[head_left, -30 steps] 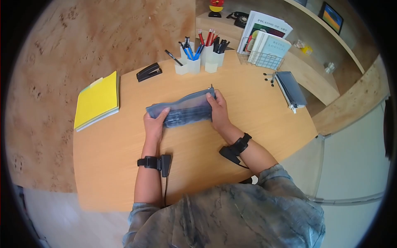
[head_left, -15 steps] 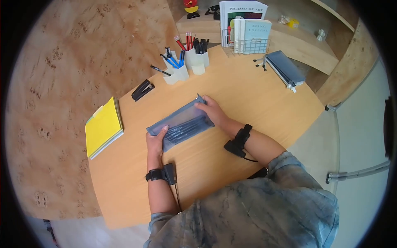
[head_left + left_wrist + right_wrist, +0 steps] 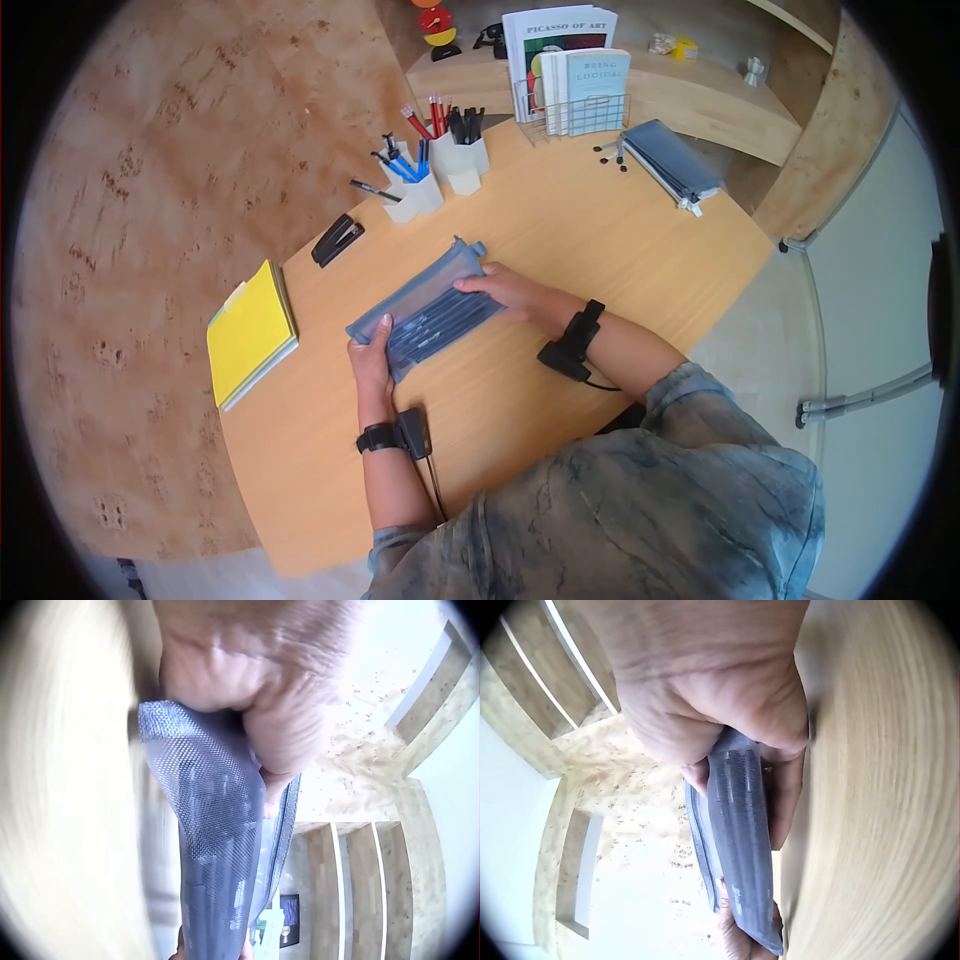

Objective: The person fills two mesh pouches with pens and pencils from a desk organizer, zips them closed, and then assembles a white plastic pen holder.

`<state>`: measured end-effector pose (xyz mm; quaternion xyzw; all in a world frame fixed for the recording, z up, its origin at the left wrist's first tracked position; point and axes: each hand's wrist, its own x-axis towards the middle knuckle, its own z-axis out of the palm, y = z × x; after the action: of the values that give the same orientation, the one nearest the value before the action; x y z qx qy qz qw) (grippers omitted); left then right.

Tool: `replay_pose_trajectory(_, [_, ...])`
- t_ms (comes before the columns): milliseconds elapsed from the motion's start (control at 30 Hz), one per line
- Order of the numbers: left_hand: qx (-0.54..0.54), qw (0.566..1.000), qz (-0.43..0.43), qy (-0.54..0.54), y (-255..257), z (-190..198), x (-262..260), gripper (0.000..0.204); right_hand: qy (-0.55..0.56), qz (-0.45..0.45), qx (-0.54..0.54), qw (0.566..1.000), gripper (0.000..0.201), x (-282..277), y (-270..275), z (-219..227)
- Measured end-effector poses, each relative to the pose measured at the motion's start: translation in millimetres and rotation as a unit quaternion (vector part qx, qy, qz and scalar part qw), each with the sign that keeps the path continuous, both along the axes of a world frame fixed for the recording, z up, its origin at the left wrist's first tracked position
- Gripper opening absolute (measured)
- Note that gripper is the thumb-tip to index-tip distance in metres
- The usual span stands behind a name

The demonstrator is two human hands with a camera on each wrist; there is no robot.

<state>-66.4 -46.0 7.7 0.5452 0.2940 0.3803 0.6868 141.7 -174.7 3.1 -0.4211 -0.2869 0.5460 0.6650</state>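
A blue-grey mesh zip pouch [image 3: 430, 318] with several dark pens inside is held between both hands above the desk. The left hand [image 3: 371, 362] grips its left end, thumb on the upper face; the right hand [image 3: 507, 290] pinches the right end the same way. In the left wrist view the pouch [image 3: 217, 817] runs away from the left hand [image 3: 255, 675]. In the right wrist view the right hand [image 3: 712, 697] has fingers behind the pouch [image 3: 740, 825] and the thumb in front.
On the desk [image 3: 600, 240] lie a yellow folder [image 3: 245, 335] at left, a stapler [image 3: 337, 240], pen cups [image 3: 413, 198] at the back, a wire rack [image 3: 575, 118] with books, and stacked pouches [image 3: 672, 162] beside small black-tipped items [image 3: 613, 156] at back right.
The head view has turned, so the desk appears rotated. Both hands keep their hold on the pouch, which now slants more, and its upper face with the pens shows more fully.
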Motion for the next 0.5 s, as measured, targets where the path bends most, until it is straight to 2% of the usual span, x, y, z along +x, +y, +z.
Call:
replay_pose_trajectory(100, [-0.002, 1.0, -0.002, 0.02, 1, 0, -1, 0.019, 0.045, 0.027, -0.031, 0.998, 0.026, 3, 0, -3])
replay_pose_trajectory(500, [-0.015, 0.999, -0.011, 0.03, 6, -5, -1, 0.022, 0.037, 0.049, -0.018, 0.998, 0.028, 4, -4, 3])
